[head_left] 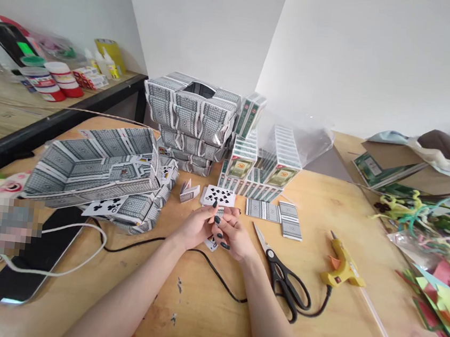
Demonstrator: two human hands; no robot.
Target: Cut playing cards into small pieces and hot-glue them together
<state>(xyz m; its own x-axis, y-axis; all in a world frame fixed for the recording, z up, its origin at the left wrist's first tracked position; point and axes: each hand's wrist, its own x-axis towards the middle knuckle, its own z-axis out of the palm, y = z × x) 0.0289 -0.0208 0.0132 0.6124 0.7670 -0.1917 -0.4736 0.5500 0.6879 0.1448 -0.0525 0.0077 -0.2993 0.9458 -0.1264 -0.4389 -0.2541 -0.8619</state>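
Note:
My left hand (pixel 198 223) and my right hand (pixel 234 235) meet above the table, fingers closed in a pinch on a grey-backed playing card (pixel 220 211), mostly hidden by the fingers. Part of another card (pixel 211 244) shows below the hands; I cannot tell whether it is held. Just beyond my fingertips lies a face-up stack of playing cards (pixel 219 193), spades on top. A small folded card piece (pixel 189 191) stands left of that stack. Several grey-backed cards (pixel 271 212) lie on the right, two of them side by side.
Black-handled scissors (pixel 278 270) and a yellow glue gun (pixel 341 266) lie right, a black cord crossing the table. Left are an open card-built box (pixel 96 168) and a phone (pixel 38 261). Behind stand stacked card-built boxes (pixel 193 111) and card packs (pixel 241 165).

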